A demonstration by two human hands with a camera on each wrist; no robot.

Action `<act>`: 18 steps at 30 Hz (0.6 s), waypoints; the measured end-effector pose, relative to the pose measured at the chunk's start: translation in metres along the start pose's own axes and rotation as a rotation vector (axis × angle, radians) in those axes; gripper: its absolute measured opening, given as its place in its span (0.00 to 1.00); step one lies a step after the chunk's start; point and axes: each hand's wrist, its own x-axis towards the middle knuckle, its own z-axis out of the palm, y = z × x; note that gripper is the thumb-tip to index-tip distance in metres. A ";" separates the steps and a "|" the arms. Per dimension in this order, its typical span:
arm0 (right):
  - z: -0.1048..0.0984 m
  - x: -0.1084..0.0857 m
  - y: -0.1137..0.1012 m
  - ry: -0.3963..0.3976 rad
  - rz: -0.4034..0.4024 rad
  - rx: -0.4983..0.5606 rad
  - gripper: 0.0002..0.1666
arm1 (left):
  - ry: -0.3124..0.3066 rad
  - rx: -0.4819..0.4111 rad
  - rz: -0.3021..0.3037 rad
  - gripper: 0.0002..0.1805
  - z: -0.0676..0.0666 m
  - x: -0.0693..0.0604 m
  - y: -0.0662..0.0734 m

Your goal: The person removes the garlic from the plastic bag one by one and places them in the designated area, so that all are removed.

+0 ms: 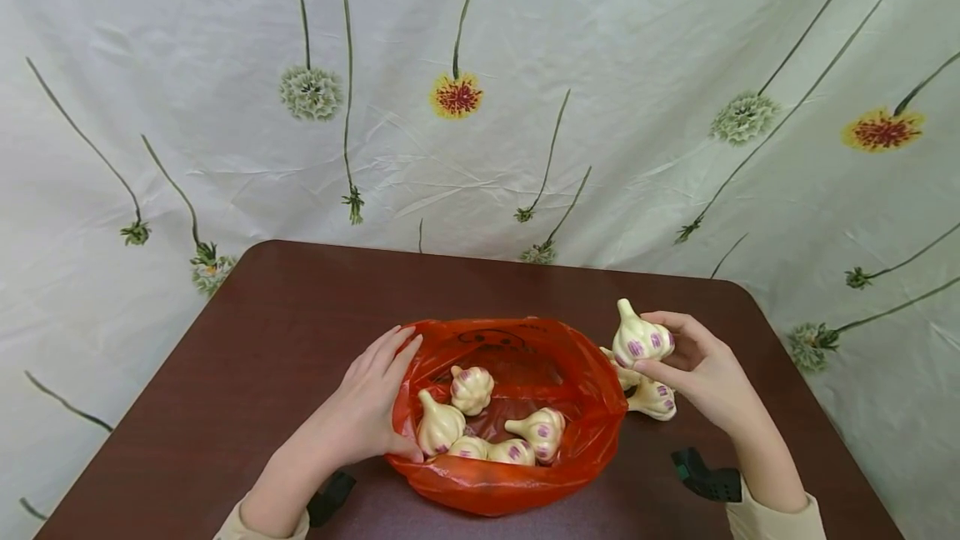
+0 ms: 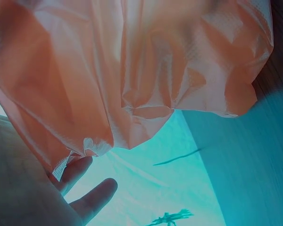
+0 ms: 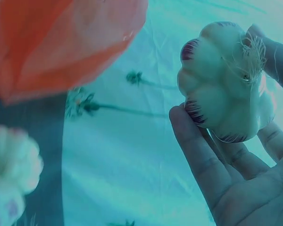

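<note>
A red plastic bag (image 1: 510, 486) stands with its mouth wide, and several garlic bulbs (image 1: 441, 423) lie inside. The left hand (image 1: 367, 407) holds the bag's left rim, thumb at the near edge and fingers along the side; in the left wrist view the bag (image 2: 146, 70) hides part of that hand (image 2: 85, 188). To the right of the bag, the right hand (image 1: 701, 369) pinches a garlic bulb (image 1: 641, 338) between thumb and fingers, raised over other bulbs (image 1: 652, 400) on the table. The right wrist view shows the root side of the held bulb (image 3: 221, 89).
The dark brown table (image 1: 300, 298) has rounded far corners. Behind it hangs a pale cloth (image 1: 405, 165) printed with flowers. Black wrist devices (image 1: 708, 477) sit at both wrists.
</note>
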 end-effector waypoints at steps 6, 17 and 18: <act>-0.009 -0.018 0.018 0.016 0.067 -0.013 0.30 | -0.006 0.001 -0.003 0.71 0.000 0.000 0.000; 0.000 -0.050 0.057 0.022 0.201 0.031 0.29 | -0.002 -0.003 -0.009 0.71 -0.001 -0.001 0.000; 0.002 -0.053 0.061 0.021 0.196 0.035 0.29 | 0.000 -0.003 -0.008 0.71 -0.001 -0.001 0.000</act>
